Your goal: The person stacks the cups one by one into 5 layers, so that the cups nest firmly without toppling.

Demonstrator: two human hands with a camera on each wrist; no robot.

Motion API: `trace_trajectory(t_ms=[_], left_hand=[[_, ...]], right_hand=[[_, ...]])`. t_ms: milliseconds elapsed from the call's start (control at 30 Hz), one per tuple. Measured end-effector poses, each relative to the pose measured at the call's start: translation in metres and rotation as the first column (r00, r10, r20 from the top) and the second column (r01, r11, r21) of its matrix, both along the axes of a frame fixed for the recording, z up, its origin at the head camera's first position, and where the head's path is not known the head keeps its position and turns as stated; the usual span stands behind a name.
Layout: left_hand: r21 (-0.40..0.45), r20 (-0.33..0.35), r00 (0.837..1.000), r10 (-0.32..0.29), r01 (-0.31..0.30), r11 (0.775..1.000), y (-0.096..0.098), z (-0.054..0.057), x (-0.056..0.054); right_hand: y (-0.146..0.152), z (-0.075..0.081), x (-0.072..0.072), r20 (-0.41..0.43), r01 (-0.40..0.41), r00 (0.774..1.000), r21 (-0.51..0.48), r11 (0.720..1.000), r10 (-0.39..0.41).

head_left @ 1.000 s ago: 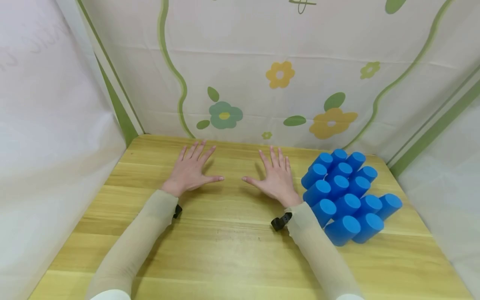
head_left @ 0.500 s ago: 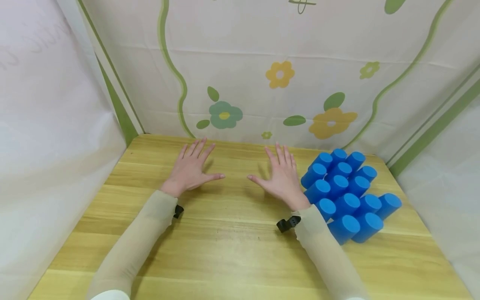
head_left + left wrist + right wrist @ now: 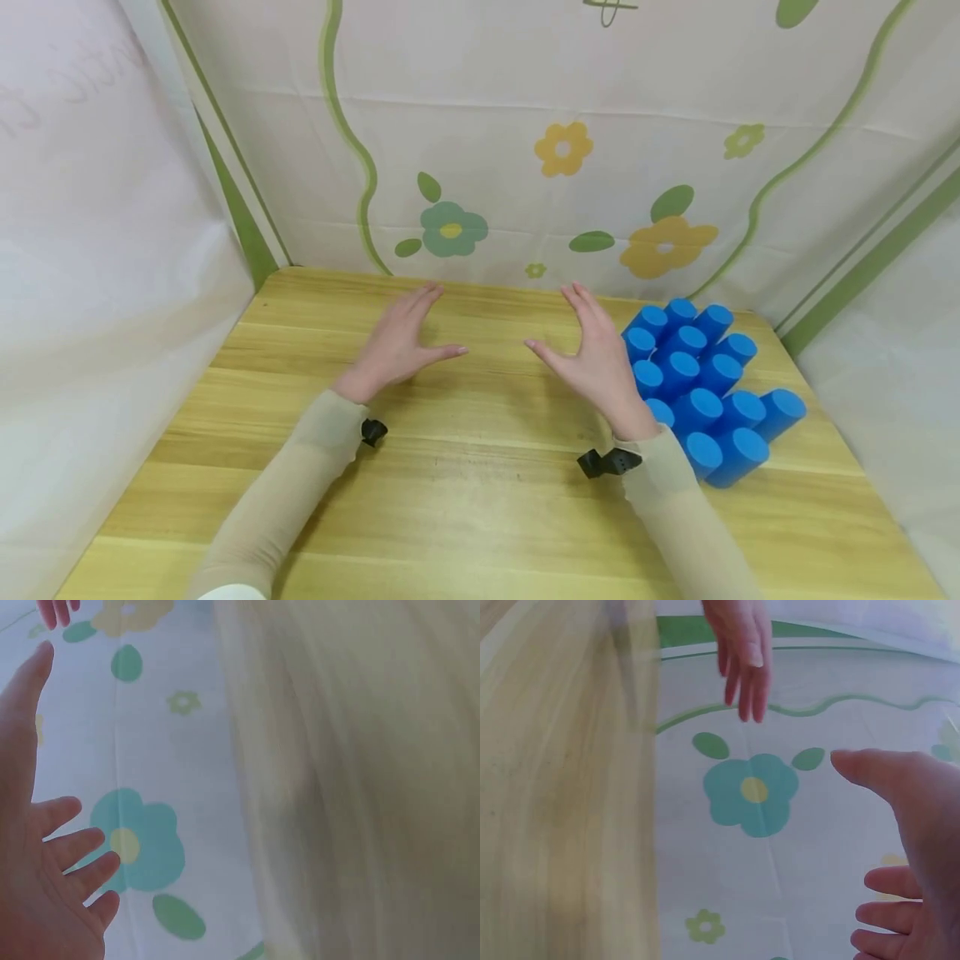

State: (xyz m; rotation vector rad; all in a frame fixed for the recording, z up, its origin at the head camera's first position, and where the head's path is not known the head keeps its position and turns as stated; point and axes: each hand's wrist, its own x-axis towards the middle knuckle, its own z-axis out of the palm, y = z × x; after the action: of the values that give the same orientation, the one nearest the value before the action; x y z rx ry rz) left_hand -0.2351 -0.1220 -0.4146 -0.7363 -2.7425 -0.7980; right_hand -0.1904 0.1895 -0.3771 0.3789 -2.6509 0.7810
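Observation:
My left hand [image 3: 397, 342] hovers over the far left-middle of the wooden table, thumb stretched out to the right and fingers extended, holding nothing. Facing it across a gap, my right hand [image 3: 598, 360] has its thumb pointing left and its fingers reaching toward the back wall; it too holds nothing. Just right of the right hand stands a cluster of several blue cylinders [image 3: 696, 406], upright, with flat light-blue tops. The right hand and forearm overlap the nearest ones in the head view. Both wrist views show spread thumbs and fingers with bare palms.
The wooden table [image 3: 465, 500] ends at a white cloth backdrop [image 3: 480, 150] printed with flowers and leaves. Cloth walls also rise at the left [image 3: 112, 292] and right [image 3: 877, 400]. A small black device [image 3: 609, 462] is strapped at the right wrist, another [image 3: 372, 432] at the left.
Both hands have turned from palms down to palms facing each other. The right hand has shifted right toward the blue cylinders; the left has moved slightly right. The cylinders stay in place.

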Motion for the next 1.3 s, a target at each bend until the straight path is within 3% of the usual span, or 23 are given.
trace_trajectory(t_ms=[133,300,500,800,1100,1300], left_hand=[[0.132,0.068,0.997,-0.024,0.015,0.991,0.011,-0.001,0.004],[0.272,0.167,0.984,-0.063,0.015,0.962,0.028,-0.005,0.012],[0.383,0.212,0.968,-0.132,0.042,0.923,0.052,-0.009,0.022],[0.451,0.182,0.947,-0.265,0.159,0.878,0.090,-0.013,0.039],[0.495,0.205,0.889,-0.409,0.267,0.827,0.140,-0.018,0.059],[0.470,0.228,0.867,-0.443,0.300,0.830,0.175,-0.021,0.071]], right_hand=[[0.008,0.008,0.009,-0.055,0.007,0.998,-0.048,0.999,-0.009],[0.023,0.014,0.024,-0.088,0.011,0.996,-0.092,0.996,-0.019],[0.048,0.018,0.041,-0.092,0.021,0.995,-0.130,0.991,-0.033],[0.088,0.022,0.070,-0.029,0.106,0.993,-0.126,0.986,-0.110],[0.121,0.024,0.096,0.000,0.175,0.984,-0.071,0.982,-0.176],[0.138,0.021,0.111,0.068,0.184,0.981,-0.076,0.980,-0.179]])
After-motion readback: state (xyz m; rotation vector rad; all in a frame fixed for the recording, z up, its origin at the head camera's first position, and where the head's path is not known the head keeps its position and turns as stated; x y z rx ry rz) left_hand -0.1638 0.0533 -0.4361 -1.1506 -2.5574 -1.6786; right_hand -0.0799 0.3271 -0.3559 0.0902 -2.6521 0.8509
